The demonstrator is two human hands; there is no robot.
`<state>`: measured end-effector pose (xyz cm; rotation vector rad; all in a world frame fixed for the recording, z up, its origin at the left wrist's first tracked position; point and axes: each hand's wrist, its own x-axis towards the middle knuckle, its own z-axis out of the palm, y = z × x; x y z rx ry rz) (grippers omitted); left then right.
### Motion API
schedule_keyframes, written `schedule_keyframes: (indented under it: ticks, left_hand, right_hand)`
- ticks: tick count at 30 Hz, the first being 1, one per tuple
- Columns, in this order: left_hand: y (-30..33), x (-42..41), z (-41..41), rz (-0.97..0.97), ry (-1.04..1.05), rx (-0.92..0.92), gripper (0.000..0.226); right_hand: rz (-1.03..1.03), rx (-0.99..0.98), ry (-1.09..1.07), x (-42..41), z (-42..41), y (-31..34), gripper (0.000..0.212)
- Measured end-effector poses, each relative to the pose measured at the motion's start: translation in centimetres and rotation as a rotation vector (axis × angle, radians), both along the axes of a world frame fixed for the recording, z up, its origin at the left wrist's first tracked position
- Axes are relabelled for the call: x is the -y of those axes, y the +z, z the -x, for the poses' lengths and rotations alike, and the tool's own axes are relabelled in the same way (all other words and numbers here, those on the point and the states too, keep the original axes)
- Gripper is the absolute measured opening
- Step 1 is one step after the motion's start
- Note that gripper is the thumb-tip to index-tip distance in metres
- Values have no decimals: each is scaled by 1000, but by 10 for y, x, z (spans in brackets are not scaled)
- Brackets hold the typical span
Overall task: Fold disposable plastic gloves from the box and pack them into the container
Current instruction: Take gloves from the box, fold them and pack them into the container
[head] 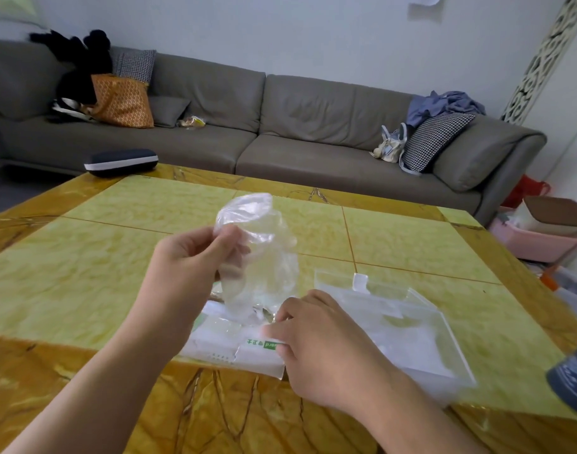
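Left hand point(192, 253) pinches clear glove point(261, 250), lifted above white box point(234, 342) on bench point(84, 257). Right hand point(316, 339) fingers curled on box top. Clear container point(421, 332) just beside box.

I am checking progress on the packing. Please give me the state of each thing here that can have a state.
glove: lifted above the box, crumpled, not folded
left hand: pinches the glove
right hand: rests on the box, fingers curled at its top
box: lying flat, open
container: open, lid tab up; contents cannot tell
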<state>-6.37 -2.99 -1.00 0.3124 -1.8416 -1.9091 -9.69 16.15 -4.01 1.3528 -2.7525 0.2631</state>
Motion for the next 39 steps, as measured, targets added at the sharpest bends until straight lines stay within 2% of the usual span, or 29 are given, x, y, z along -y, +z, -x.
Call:
schedule_keyframes:
  ticks: [4,6,9,11,14,15,17,18,19,22,23,26,28,31,32,35,39]
  left_hand:
    - [1,-5,1,-269,-82,63,27]
    - [1,-6,1,-329,-107,63,24]
    - [1,-10,0,-401,-141,57,23]
    - [-1,-14,0,-411,-169,62,23]
    - [-2,-24,-2,-395,-246,82,23]
    - [-2,-28,-4,-380,-286,96,24]
    - [-2,-35,-5,-385,-356,141,28]
    - [-2,-37,-5,-407,-380,161,31]
    - [-2,-37,-4,-443,-392,177,35]
    - [-2,-36,-5,-600,-409,203,57]
    - [-2,-36,-6,-594,-434,210,64]
    - [0,-48,-13,-289,-503,270,81]
    - [-3,-59,-14,-122,-413,294,65]
    - [-7,-62,-11,-159,-193,239,23]
    - [-6,-60,-10,-225,-152,220,19]
    - [0,-53,-9,-394,-137,181,27]
    - [-1,-51,-9,-424,-239,216,32]
  right_hand:
    - [170,97,-100,-5,2,4,38]
    - [353,122,-187,-10,4,11,32]
    - [678,57,-263,-21,8,19,17]
    - [793,84,-279,-26,9,21,24]
    - [912,349,-306,-26,7,27,45]
    - [951,445,-319,-25,7,30,42]
    - [1052,562,-350,-25,6,37,12]
    - [1103,585,-360,-25,6,39,9]
    - [1138,588,-381,-27,7,39,19]
    - [1181,535,-437,-32,8,40,28]
    - [1170,505,-455,-33,8,40,30]
    - [1138,455,-488,-35,9,37,31]
    - [1143,485,-475,-35,9,35,31]
    - [1173,532,-480,-37,11,37,32]
    - [1180,532,-489,-39,12,37,32]
    - [1161,500,-503,-42,18,34,31]
    - [1153,600,-473,-42,21,32,22]
